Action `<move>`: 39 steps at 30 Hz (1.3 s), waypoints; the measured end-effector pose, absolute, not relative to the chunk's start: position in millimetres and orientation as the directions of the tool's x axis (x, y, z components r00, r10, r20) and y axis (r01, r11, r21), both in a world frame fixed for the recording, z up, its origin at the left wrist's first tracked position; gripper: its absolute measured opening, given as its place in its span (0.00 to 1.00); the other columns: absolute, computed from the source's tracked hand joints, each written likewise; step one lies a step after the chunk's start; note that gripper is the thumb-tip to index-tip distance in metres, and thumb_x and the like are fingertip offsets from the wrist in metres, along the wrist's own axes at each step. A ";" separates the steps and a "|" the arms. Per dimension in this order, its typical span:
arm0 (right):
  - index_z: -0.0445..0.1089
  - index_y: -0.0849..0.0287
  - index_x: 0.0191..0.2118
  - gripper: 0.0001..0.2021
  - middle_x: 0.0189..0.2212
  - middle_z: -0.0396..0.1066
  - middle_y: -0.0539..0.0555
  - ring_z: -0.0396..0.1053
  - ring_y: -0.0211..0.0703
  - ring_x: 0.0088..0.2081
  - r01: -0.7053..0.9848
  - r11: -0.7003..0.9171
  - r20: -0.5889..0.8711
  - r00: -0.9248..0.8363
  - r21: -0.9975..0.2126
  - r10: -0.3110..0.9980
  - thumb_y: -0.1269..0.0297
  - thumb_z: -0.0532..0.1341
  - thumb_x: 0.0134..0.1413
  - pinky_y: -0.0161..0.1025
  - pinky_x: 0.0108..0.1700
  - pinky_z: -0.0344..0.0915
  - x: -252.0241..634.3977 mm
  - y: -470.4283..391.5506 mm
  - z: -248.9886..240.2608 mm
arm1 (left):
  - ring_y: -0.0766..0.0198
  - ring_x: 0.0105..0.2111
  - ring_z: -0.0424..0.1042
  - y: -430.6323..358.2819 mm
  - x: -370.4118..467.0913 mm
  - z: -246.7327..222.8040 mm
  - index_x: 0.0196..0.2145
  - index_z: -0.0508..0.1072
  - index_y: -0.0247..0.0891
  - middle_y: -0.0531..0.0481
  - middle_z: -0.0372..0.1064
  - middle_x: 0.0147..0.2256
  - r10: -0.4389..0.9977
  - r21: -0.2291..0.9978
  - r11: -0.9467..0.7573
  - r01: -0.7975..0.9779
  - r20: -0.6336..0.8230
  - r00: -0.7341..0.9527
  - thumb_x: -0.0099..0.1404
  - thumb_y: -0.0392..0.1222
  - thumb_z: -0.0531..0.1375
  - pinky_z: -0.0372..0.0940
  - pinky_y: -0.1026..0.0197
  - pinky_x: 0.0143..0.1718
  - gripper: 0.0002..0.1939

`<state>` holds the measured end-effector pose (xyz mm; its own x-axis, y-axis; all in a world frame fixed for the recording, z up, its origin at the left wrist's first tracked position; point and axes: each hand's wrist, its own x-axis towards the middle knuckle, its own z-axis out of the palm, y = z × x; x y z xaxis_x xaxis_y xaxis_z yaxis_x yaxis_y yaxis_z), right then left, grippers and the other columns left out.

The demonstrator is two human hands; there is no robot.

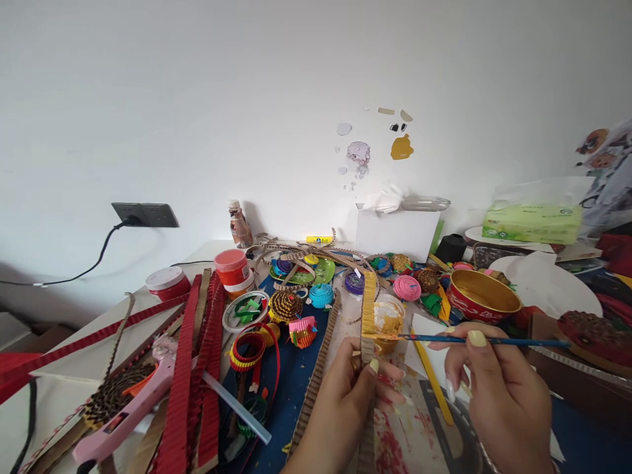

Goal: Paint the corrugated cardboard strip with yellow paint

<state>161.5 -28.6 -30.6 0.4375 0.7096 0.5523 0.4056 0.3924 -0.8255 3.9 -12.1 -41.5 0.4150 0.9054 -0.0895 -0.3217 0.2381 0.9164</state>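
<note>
My left hand [345, 395] is closed around a corrugated cardboard strip [368, 303], which stands upright in front of me. The strip's upper part is painted yellow, while bare brown cardboard shows below the fingers. In a pinch between thumb and fingers, my right hand [508, 388] holds a thin blue paintbrush [526, 342] level. Its bristle tip, coated in yellow, lies against the strip just above my left hand. Right behind the strip is a jar of yellow paint [388, 317] with paint smeared around its mouth.
Red corrugated strips [180, 375], a pink glue gun [133, 408] and its glue stick [239, 408] lie at left. Red paint jars [232, 266] stand farther back. Several coiled paper pieces [286, 306] crowd the middle. A red-gold bowl [484, 296] sits at right, near a tissue pack [533, 222].
</note>
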 end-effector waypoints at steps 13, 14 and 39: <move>0.65 0.56 0.33 0.10 0.13 0.59 0.43 0.60 0.31 0.14 0.414 0.357 0.529 0.450 -0.838 0.720 0.58 0.53 0.60 0.29 0.21 0.60 163.7 -29.4 -33.0 | 0.68 0.27 0.74 -13.6 2.2 -43.9 0.38 0.63 0.38 0.49 0.75 0.36 0.907 0.908 0.246 -0.340 -0.091 0.412 0.65 0.38 0.54 0.62 0.65 0.29 0.04; 0.65 0.56 0.33 0.09 0.13 0.59 0.43 0.60 0.31 0.15 0.414 0.357 0.530 0.453 -0.837 0.717 0.58 0.53 0.60 0.29 0.22 0.60 163.6 -29.1 -33.7 | 0.67 0.27 0.74 -13.5 2.4 -44.0 0.37 0.63 0.38 0.49 0.75 0.35 0.906 0.906 0.248 -0.343 -0.091 0.414 0.65 0.39 0.54 0.62 0.65 0.29 0.04; 0.65 0.55 0.32 0.10 0.13 0.60 0.43 0.61 0.33 0.17 0.390 0.361 0.519 0.460 -0.847 0.720 0.58 0.53 0.61 0.31 0.26 0.61 163.5 -30.1 -33.5 | 0.67 0.25 0.74 -13.8 3.7 -39.5 0.38 0.63 0.38 0.47 0.75 0.36 0.905 0.908 0.249 -0.336 -0.096 0.414 0.64 0.41 0.55 0.61 0.64 0.28 0.06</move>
<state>163.5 -30.1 -33.5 0.4600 0.7203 0.5193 0.3904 0.3612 -0.8468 3.7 -13.8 -39.5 0.4136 0.9054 -0.0956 -0.3357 0.2492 0.9084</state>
